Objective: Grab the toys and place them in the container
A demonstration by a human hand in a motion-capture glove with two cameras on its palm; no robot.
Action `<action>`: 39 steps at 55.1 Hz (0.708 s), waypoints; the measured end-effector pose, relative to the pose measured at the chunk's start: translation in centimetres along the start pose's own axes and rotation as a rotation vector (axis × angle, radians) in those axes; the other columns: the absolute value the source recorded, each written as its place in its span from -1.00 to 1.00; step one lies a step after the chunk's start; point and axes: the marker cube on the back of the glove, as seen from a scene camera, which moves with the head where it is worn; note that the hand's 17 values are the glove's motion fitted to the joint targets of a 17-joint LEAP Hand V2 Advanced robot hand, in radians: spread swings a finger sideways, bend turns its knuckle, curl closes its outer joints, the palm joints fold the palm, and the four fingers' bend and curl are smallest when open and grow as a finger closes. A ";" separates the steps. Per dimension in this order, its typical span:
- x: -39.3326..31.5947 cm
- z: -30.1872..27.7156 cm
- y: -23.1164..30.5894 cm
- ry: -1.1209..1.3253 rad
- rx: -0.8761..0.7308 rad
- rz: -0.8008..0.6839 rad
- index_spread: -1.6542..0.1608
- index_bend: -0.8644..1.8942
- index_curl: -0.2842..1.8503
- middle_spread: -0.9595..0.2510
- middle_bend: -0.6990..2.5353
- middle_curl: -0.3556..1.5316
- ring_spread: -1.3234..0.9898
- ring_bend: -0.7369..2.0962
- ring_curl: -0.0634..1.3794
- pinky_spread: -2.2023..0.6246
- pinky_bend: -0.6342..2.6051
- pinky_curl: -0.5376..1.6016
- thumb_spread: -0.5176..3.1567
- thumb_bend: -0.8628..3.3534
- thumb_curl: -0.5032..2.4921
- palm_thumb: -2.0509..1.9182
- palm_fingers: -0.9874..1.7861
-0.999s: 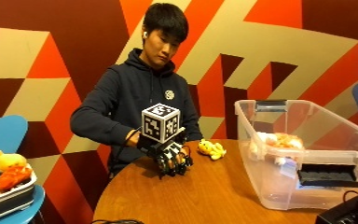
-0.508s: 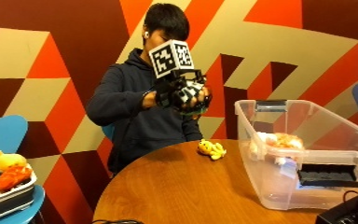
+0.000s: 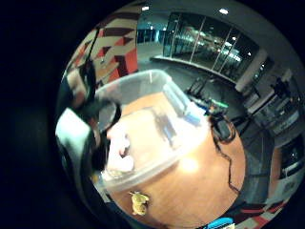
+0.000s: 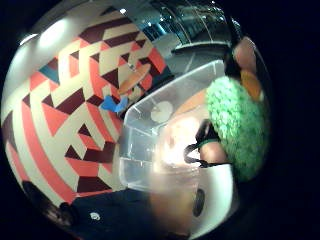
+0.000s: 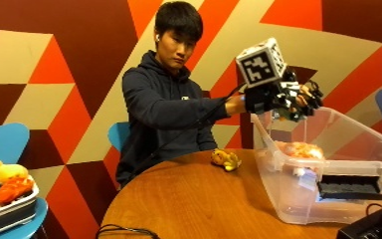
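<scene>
My right hand (image 5: 289, 99), upper right of frame, grips a green toy (image 4: 239, 125) above the container (image 5: 323, 164).

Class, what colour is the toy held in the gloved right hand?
Green toy, with an orange patch, held in the right hand. The thumb side palm view shows it best.

- Clear container (image 5: 350, 199) sits on the bench (image 5: 197, 204), top open, no lid over it.
- Right hand (image 5: 287, 99) with green toy (image 4: 240, 125) is above the near end wall, air beneath it unobstructed.
- Inside: orange-white plush (image 5: 300, 149) at that end, black block (image 5: 346, 186) against the front wall.
- Yellow toy (image 5: 224, 159) lies just beside the container's outer wall.
- Black cable (image 5: 121, 230) lies at the bench's front edge.
</scene>
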 end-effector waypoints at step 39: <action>-3.2 -1.1 18.9 0.182 -0.329 -0.262 0.56 -0.29 -0.47 0.55 -0.45 -0.11 0.08 -0.17 -0.41 0.54 -0.09 -0.17 -0.02 -0.59 -0.38 0.12 -0.18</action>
